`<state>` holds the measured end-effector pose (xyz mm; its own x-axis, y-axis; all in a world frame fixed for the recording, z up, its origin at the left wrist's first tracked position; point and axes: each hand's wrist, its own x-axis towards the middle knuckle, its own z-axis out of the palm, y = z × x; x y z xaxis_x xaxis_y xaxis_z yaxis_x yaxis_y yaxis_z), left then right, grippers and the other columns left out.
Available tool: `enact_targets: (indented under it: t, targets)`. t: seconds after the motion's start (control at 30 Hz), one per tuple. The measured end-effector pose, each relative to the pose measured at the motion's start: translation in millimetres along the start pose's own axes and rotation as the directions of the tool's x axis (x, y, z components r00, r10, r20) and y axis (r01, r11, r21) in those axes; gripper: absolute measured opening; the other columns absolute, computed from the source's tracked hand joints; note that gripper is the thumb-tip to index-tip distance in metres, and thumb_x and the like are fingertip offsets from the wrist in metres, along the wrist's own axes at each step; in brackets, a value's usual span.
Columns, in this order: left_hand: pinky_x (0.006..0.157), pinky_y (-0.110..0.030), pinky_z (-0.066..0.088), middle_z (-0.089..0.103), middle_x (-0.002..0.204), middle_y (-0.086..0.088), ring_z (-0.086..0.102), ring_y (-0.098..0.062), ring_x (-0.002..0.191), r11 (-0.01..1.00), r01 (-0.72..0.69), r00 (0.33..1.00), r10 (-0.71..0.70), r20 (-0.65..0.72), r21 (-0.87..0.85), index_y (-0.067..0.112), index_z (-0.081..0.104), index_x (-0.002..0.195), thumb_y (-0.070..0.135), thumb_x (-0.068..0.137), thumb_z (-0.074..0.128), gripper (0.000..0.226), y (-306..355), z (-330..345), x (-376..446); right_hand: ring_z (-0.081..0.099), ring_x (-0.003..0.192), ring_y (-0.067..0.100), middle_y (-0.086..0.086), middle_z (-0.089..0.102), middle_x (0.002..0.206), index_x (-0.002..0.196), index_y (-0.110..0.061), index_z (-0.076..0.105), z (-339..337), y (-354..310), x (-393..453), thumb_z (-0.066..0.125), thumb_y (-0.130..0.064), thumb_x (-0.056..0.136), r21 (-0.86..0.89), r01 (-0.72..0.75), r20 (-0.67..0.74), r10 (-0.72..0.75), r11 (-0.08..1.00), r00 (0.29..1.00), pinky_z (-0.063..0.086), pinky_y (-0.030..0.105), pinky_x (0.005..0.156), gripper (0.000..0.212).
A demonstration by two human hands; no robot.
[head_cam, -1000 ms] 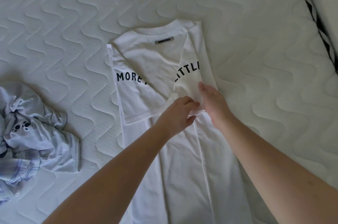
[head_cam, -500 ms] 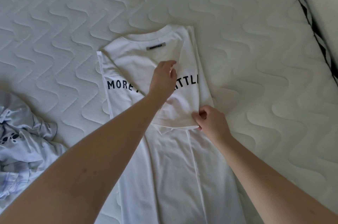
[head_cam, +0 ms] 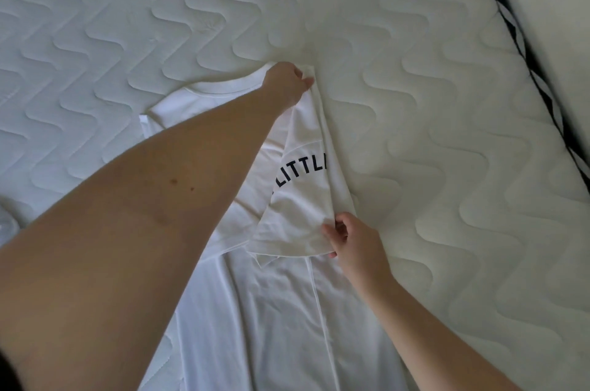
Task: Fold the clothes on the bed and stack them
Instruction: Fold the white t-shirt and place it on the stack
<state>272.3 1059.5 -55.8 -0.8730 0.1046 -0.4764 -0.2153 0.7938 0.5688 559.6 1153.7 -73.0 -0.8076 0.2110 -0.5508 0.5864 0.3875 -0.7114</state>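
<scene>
Now, left to right across the bed (head_cam: 415, 39), here is what we have.
Far left edge: a scrap of pale cloth (head_cam: 6, 226) peeks in, too little showing for us to name it.
White T-shirt (head_cam: 271, 310): it lies flat on the quilted mattress, lengthwise away from us, with the right side folded inward so the dark lettering curves over the flap.
Left hand (head_cam: 285, 84): reaching across to the far right corner by the collar, fingers curled and pinching the top of the folded flap.
Right hand (head_cam: 354, 239): nearer to us, thumb and fingers pinching the sleeve hem at the lower edge of that same flap.
Step in hand: we judge this the side fold, with both hands squaring the right flap along its crease.
Next move: we'd say it calls for laying the flap smooth, then bringing the bottom hem up toward the collar.
Watch for: the thin fabric may wrinkle or slide if one end is let go early.
</scene>
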Motion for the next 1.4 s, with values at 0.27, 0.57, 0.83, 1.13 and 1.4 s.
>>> enact_targets:
  t: [0.27,0.57,0.83,1.13,1.4]
  targets:
    - [0.104,-0.034,0.041,0.048,0.142,-0.005,0.053,-0.026,0.121,0.996,0.085,0.928,-0.079,0.365,0.0,0.016,0.042,0.144,0.033,0.073,0.085,0.085,17,-3,6,0.063,0.066,0.004,-0.011,0.067,0.07,0.087,-0.024,0.063,-11,5,-2,0.068,-0.042,0.084,-0.052,-0.022,-0.018,0.021,0.998,1.0,0.05,0.027,0.062,0.019]
    - [0.048,-0.018,0.039,0.057,0.073,0.006,0.05,-0.01,0.058,0.991,0.04,0.997,-0.032,0.066,-0.124,0.011,0.068,0.112,0.034,0.091,0.068,0.032,3,12,4,0.064,0.06,0.008,-0.005,0.064,0.07,0.082,-0.025,0.054,-18,2,-3,0.057,-0.036,0.094,-0.049,-0.053,-0.038,0.051,0.997,0.998,0.051,0.032,0.058,0.017]
    - [0.064,-0.022,0.041,0.055,0.078,0.002,0.048,-0.013,0.067,0.96,0.058,0.995,-0.034,0.092,-0.275,0.014,0.063,0.1,0.035,0.096,0.06,0.023,4,25,2,0.065,0.048,0.006,-0.003,0.066,0.067,0.082,-0.022,0.061,-25,5,0,0.061,-0.028,0.092,0.037,-0.154,0.045,0.152,0.987,0.987,0.048,0.024,0.046,0.012]
    - [0.058,-0.027,0.034,0.038,0.06,0.004,0.037,-0.014,0.055,0.999,-0.037,0.996,0.039,-0.074,0.029,0.019,0.038,0.064,0.036,0.094,0.06,0.04,-11,22,5,0.064,0.066,0.018,-0.003,0.065,0.065,0.076,-0.022,0.058,-31,16,-1,0.053,-0.061,0.088,-0.401,-0.236,-0.065,0.229,0.885,0.971,0.052,0.034,0.064,0.041]
    - [0.071,-0.018,0.049,0.065,0.092,0.01,0.062,-0.005,0.082,0.96,-0.05,0.993,0.018,-0.117,-0.276,0.021,0.055,0.125,0.031,0.093,0.064,0.035,-26,30,-42,0.062,0.077,0.022,-0.009,0.056,0.077,0.089,-0.022,0.047,-33,5,0,0.056,-0.056,0.089,-0.459,-0.115,-0.194,0.027,0.881,0.981,0.036,0.03,0.058,0.035]
